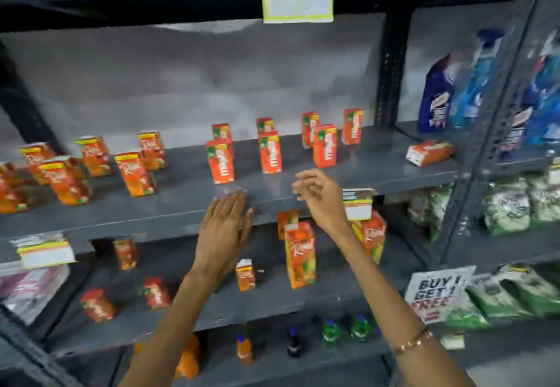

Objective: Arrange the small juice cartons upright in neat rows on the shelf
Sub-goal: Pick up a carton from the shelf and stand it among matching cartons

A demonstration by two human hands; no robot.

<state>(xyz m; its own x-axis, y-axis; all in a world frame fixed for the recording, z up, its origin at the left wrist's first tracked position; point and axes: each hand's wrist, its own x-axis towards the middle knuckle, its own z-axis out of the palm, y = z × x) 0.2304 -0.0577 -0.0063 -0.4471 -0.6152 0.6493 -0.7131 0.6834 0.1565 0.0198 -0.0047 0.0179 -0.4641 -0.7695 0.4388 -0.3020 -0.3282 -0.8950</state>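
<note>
on the grey metal shelf [303, 186], seen from the head camera, small orange juice cartons stand upright in loose groups. toward the left end a cluster of cartons [133, 173] stands slightly tilted in the blurred picture, some close together. in the middle and toward the right, seven cartons stand in two staggered rows: three nearer the front edge, the front middle carton [270, 152] between its neighbours, and four toward the back wall. near the right end of the shelf one carton lying on its side [430, 152] rests well apart from the rest, close to the upright post.

the left hand [225, 223] is flat and released, fingers together, its fingertips at the front edge of the shelf, holding nothing. the right hand [318, 195] hovers just over the front edge, fingers loosely curled and spread, its grip released too, touching no carton. a thin bracelet [413, 341] circles the right forearm.

on the lower shelf [272, 305] a taller juice carton [300, 255] stands upright between the two arms, with smaller cartons scattered around it. a yellow price tag [298, 0] hangs from the shelf above.
</note>
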